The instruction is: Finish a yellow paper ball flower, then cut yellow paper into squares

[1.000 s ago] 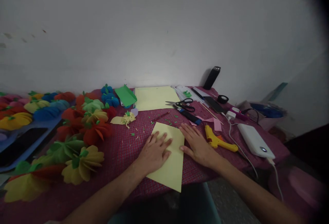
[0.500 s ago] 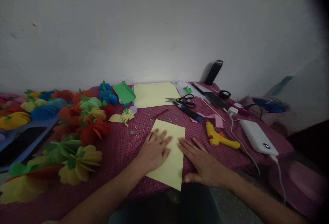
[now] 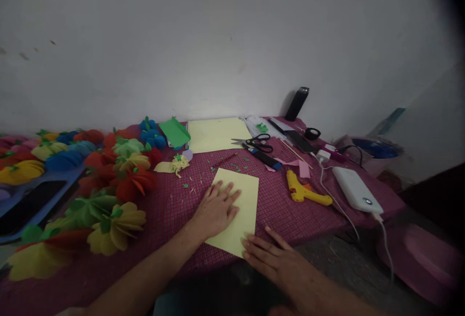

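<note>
head view: from where i stand, bench (image 3: 174, 224) in a purplish checked cloth (image 3: 278, 209), up against a pale wall (image 3: 218, 40), scuffs (image 3: 23, 56) on the left. yellow sheet (image 3: 246, 195) lies near the front edge. left hand (image 3: 214, 209) flat on it, grip released; right hand (image 3: 274, 260) over its near right corner, fingers extended, grip also loose. green scraps (image 3: 238, 167) beyond the sheet, colourful paper ornaments (image 3: 135, 183) crowd the left, yellow glue gun (image 3: 305, 192) right. grey floor (image 3: 339, 253) below.

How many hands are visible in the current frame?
2: the left hand lies flat on the yellow paper sheet, and the right hand is at its near right corner. No others show.
</note>
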Motion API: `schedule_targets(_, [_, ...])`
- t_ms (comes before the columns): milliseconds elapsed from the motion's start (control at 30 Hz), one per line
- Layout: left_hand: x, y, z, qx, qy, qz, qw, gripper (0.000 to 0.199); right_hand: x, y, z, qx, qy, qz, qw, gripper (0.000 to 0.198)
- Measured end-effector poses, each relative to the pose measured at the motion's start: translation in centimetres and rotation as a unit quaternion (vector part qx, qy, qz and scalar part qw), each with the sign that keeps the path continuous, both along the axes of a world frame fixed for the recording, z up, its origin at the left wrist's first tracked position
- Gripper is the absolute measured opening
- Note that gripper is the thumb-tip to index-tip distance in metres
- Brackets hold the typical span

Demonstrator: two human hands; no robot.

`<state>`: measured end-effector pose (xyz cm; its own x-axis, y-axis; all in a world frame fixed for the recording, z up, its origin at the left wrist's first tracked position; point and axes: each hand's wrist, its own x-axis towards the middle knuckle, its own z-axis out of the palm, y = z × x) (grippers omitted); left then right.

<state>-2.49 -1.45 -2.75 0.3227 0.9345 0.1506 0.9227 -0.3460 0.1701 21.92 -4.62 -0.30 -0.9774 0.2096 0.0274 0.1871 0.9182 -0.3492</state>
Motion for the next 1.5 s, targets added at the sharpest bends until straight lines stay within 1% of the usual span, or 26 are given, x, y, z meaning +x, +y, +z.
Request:
schedule_targets(33, [0.0, 0.0, 0.0, 0.0, -0.001, 0.001, 1.0, 0.045, 0.1, -0.2, -0.3, 0.015, 0.009, 0.004, 1.0, 0.076])
schedule_targets(100, [0.0, 0.0, -0.1, 0.0, -0.001, 0.002, 1.0, 0.045, 0.3, -0.3, -1.2, 0.058, 0.041, -0.012, 0.997, 0.06])
schedule_targets(133, [0.0, 0.0, -0.1, 0.0, -0.002, 0.002, 1.0, 0.045, 0.2, -0.3, -1.8, 0.084, 0.062, -0.036, 0.994, 0.052])
schedule_targets(200, [0.0, 0.0, -0.1, 0.001, -0.001, 0.002, 1.0, 0.045, -0.2, 0.0, -2.8, 0.13, 0.106, -0.098, 0.981, 0.044])
schedule_targets(267, [0.0, 0.0, -0.1, 0.001, 0.001, 0.003, 1.0, 0.044, -1.1, 0.3, -3.4, 0.151, 0.141, -0.131, 0.97, 0.037])
schedule_targets(300, [0.0, 0.0, -0.1, 0.002, 0.003, 0.004, 1.0, 0.044, -1.5, 0.4, -3.5, 0.15, 0.155, -0.134, 0.967, 0.033])
schedule_targets(400, [0.0, -0.1, 0.0, 0.006, 0.006, 0.001, 1.0, 0.044, -2.6, 0.7, -3.3, 0.134, 0.187, -0.11, 0.967, 0.024])
schedule_targets(533, [0.0, -0.2, 0.1, 0.011, 0.007, 0.002, 1.0, 0.044, -2.9, 0.7, -3.3, 0.126, 0.194, -0.089, 0.969, 0.024])
schedule_targets(667, [0.0, -0.2, 0.1, 0.009, 0.006, 0.006, 1.0, 0.044, -2.8, 0.7, -3.2, 0.137, 0.221, -0.098, 0.961, 0.023])
schedule_targets(767, [0.0, -0.2, 0.1, 0.006, 0.004, 0.005, 1.0, 0.044, -2.4, 0.7, -2.9, 0.132, 0.235, -0.108, 0.957, 0.024])
schedule_targets(933, [0.0, -0.2, 0.0, 0.005, 0.003, 0.004, 1.0, 0.046, -0.5, 0.4, -3.0, 0.111, 0.219, -0.177, 0.953, 0.04])
schedule_targets(1000, [-0.1, -0.1, -0.1, 0.005, 0.002, 0.006, 1.0, 0.048, 0.0, 0.2, -3.3, 0.104, 0.2, -0.185, 0.956, 0.043])
schedule_targets(1067, [-0.1, 0.0, -0.2, 0.003, 0.003, 0.006, 1.0, 0.049, 0.0, -0.1, -3.6, 0.099, 0.175, -0.174, 0.964, 0.04])
schedule_targets(1167, [-0.1, 0.3, -0.2, -0.004, 0.009, 0.003, 1.0, 0.048, -0.9, -0.3, -3.9, 0.093, 0.157, -0.162, 0.97, 0.031])
schedule_targets(1233, [-0.2, 0.2, 0.3, -0.004, 0.011, 0.0, 1.0, 0.046, -1.7, -0.2, -3.9, 0.083, 0.172, -0.163, 0.968, 0.023])
schedule_targets(1333, [-0.4, -0.7, 1.8, 0.007, -0.014, -0.004, 1.0, 0.041, -2.4, 0.3, -3.6, 0.054, 0.208, -0.161, 0.963, 0.016])
schedule_targets(1400, [-0.6, -2.1, 2.9, 0.003, -0.066, -0.021, 0.998, 0.04, -2.6, 0.8, -3.4, 0.037, 0.241, -0.164, 0.956, 0.015])
schedule_targets(1467, [-0.7, -3.8, 3.7, -0.036, -0.134, -0.069, 0.988, 0.04, -2.6, 1.2, -3.1, 0.022, 0.275, -0.174, 0.945, 0.015])
schedule_targets(1500, [-0.7, -4.6, 3.8, -0.045, -0.158, -0.079, 0.983, 0.041, -2.6, 1.4, -2.9, 0.016, 0.289, -0.179, 0.94, 0.015])
